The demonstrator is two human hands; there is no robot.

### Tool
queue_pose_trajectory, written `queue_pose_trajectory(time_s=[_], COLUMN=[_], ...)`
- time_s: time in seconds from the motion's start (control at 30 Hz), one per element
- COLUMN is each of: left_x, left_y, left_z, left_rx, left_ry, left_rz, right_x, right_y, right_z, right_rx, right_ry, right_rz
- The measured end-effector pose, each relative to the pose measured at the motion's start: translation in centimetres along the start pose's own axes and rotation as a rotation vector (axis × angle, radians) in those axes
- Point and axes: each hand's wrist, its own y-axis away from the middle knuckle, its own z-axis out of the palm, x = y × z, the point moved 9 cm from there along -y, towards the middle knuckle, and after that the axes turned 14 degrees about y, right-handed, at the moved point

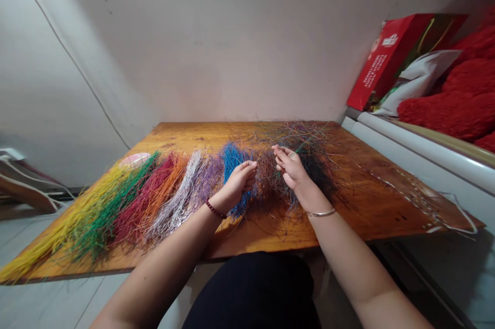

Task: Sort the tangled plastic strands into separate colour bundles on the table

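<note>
My left hand (pixel 242 182) is closed in a pinch above the blue bundle of thin strands (pixel 232 161). Whatever its fingertips grip is too fine to make out. To its right, my right hand (pixel 290 166) has its thumb and fingers pressed together, and a thin green strand (pixel 307 142) runs out from it towards the upper right. Under and behind that hand spreads a tangled dark pile of mixed strands (pixel 319 166). Brownish strands (pixel 265 177) lie between the hands, and a purple bundle (pixel 209 179) lies left of the blue one.
On the wooden table (pixel 270 239), white (pixel 176 205), orange (pixel 166 200), red (pixel 135 215), green (pixel 112 220) and yellow (pixel 77 220) bundles lie side by side. A pinkish dish (pixel 134 159) sits behind them. Small beads or scraps (pixel 410 192) lie right. A red box (pixel 398 55) stands beyond.
</note>
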Motion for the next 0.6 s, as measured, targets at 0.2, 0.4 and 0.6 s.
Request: queue_pose_trajectory(time_s=[0.2,0.4,0.6], left_x=[1.1,2.3,3.2], left_y=[0.0,0.0,0.2], left_z=[0.0,-0.5,-1.2], left_rx=[-0.028,0.025,0.083], left_ry=[0.061,0.139,0.18], left_rz=[0.07,0.188,0.289], right_x=[0.1,0.1,0.3], right_y=[-0.1,-0.1,-0.2], right_z=[-0.5,-0.7,-0.4], right_rx=[-0.014,-0.031,-0.056], right_ry=[-0.163,-0.271,-0.339], right_rz=[0.088,0.131,0.151])
